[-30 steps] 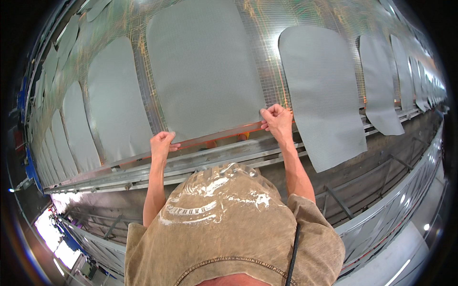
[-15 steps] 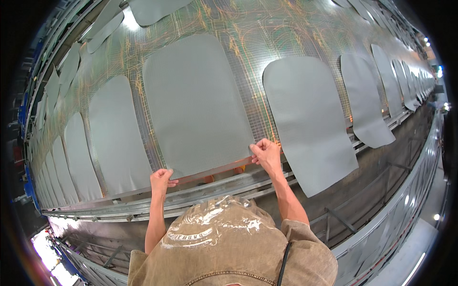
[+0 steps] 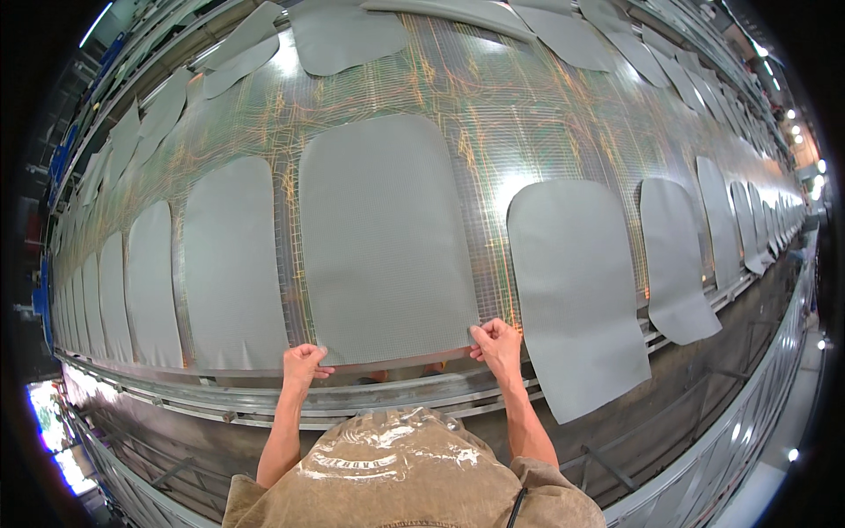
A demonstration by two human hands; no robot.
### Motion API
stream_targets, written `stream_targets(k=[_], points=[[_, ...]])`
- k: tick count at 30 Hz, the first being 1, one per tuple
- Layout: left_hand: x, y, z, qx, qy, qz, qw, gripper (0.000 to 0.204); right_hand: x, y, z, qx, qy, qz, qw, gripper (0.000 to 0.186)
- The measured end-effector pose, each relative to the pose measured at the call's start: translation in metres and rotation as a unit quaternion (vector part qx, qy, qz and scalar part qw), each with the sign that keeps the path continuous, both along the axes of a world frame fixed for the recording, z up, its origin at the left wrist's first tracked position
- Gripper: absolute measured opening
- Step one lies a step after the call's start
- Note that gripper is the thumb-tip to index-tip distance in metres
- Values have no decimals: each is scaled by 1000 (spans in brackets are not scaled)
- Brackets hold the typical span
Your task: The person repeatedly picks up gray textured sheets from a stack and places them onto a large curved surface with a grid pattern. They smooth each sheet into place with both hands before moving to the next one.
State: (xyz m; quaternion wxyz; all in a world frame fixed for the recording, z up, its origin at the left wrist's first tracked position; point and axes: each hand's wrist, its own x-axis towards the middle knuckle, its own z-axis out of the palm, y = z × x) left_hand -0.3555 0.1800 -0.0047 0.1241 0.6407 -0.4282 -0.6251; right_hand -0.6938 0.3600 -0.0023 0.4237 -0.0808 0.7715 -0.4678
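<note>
While I've got both arms reaching out to the table (image 3: pixel 493 132), the head cam has my left hand (image 3: pixel 304 365) pinching the near left corner of a grey sheet (image 3: pixel 387 238), and my right hand (image 3: pixel 498 348) pinching the near right corner, thumb and fingers together on each. That sheet is on the table straight ahead of me, rounded end away, straight edge toward me just above the rail (image 3: pixel 255 396). Left sheet (image 3: pixel 238 264) lies flat beside it; right sheet (image 3: pixel 572 282) droops its near end over the edge. More grey ones run along the far row (image 3: pixel 348 35).

As for writing, my brown shirt (image 3: pixel 405 475) has white lettering in a curve with smeary white print around it.

Compared with half a second ago, the view's tipped up: more of the far row shows, and my hands and the sheet sit lower in frame. Same corners pinched, though, and the right sheet's hanging like before.
</note>
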Motion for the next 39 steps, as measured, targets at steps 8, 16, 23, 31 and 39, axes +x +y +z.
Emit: stream_targets(k=[8, 16, 23, 31, 39], points=[[5, -1, -1, 17, 15, 0, 1000, 19, 1, -2, 4, 18, -14, -2, 1000, 20], [4, -2, -2, 22, 10, -4, 1000, 18, 0, 0, -2, 2, -24, -10, 1000, 21], [8, 0, -4, 25, 5, 12, 1000, 16, 0, 2, 2, -2, -6, 7, 1000, 23], [7, -2, -9, 31, 6, 9, 999, 18, -4, 3, -6, -23, -3, -1, 1000, 23], [12, -4, -14, 28, 7, 1, 1000, 18, -4, 6, -4, -11, 3, 10, 1000, 22]])
